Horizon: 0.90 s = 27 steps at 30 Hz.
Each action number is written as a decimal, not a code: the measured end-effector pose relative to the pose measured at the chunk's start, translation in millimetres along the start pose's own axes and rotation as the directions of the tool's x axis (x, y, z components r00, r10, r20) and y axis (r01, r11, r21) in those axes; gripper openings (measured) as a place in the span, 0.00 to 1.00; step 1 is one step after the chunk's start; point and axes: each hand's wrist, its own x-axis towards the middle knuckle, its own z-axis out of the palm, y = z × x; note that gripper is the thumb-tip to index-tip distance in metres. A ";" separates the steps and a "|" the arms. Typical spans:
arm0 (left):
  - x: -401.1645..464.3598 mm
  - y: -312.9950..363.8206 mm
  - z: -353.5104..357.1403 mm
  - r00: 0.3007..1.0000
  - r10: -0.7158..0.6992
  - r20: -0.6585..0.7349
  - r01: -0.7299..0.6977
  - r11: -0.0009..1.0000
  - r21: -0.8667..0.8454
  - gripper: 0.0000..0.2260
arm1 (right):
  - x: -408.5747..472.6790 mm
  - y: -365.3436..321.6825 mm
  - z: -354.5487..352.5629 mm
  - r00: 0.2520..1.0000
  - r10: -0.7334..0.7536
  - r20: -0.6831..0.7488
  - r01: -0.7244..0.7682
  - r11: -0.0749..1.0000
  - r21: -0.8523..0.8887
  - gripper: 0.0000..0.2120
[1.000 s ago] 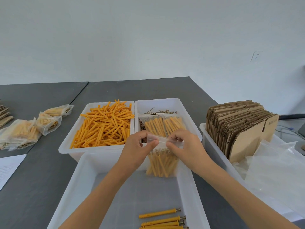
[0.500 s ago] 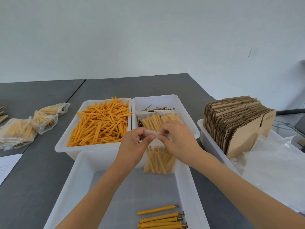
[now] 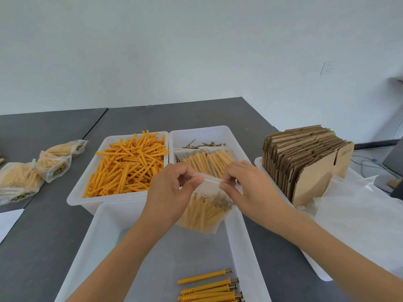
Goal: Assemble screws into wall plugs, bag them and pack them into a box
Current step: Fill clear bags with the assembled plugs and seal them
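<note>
bag of plugs [image 3: 204, 211] hanging below both hands' pinching grip

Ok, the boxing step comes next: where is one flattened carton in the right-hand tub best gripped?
Pinch the nearest flattened carton at its top edge, coming from above. The cartons stand upright on edge, packed tight in the tub, so only their tops are exposed. Lifting straight up should free one, probably.

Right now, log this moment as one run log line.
step: sealing bag | left hand: pinches bag top | right hand: pinches bag top | bag of plugs: held above near tray | boxing: not started
</note>
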 end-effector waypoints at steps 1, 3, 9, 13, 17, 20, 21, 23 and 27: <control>0.2 4.2 -2.5 1.000 -0.002 0.018 0.002 1.000 -0.013 0.07 | -3.4 0.8 -4.7 1.000 -0.010 -0.010 0.010 1.000 -0.016 0.10; 1.8 12.3 -7.6 0.999 -0.005 0.048 0.007 0.999 -0.040 0.07 | -9.6 3.0 -13.9 1.000 -0.012 -0.029 0.011 0.999 -0.037 0.11; 21.0 37.0 -12.4 0.996 0.010 0.092 -0.005 0.999 -0.045 0.12 | -26.4 14.3 -39.5 0.992 0.113 -0.062 -0.116 0.992 -0.043 0.08; 51.3 56.6 -3.4 0.999 -0.013 0.039 0.016 0.996 -0.084 0.09 | -49.3 24.1 -69.0 0.958 0.221 -0.183 -0.226 0.974 -0.006 0.11; 103.0 51.2 -3.7 0.969 -0.245 0.016 0.229 0.880 -0.417 0.08 | -108.1 39.9 -110.9 0.873 0.368 -0.318 -0.361 0.929 0.084 0.10; 142.4 36.0 15.6 0.897 -0.426 0.114 0.413 0.720 -0.558 0.08 | -156.5 51.1 -128.7 0.796 0.491 -0.354 -0.500 0.863 0.073 0.08; 152.1 25.7 20.5 0.846 -0.512 0.149 0.488 0.631 -0.603 0.08 | -167.8 54.7 -126.8 0.780 0.519 -0.350 -0.527 0.846 0.079 0.06; 163.7 7.7 42.9 0.720 -0.642 0.263 0.618 0.421 -0.664 0.06 | -194.6 61.3 -128.1 0.738 0.572 -0.358 -0.591 0.804 0.064 0.10; 160.8 -23.3 69.8 0.624 -0.743 0.242 0.741 0.464 -0.486 0.10 | -226.6 58.7 -133.3 0.687 0.620 -0.379 -0.653 0.756 0.052 0.14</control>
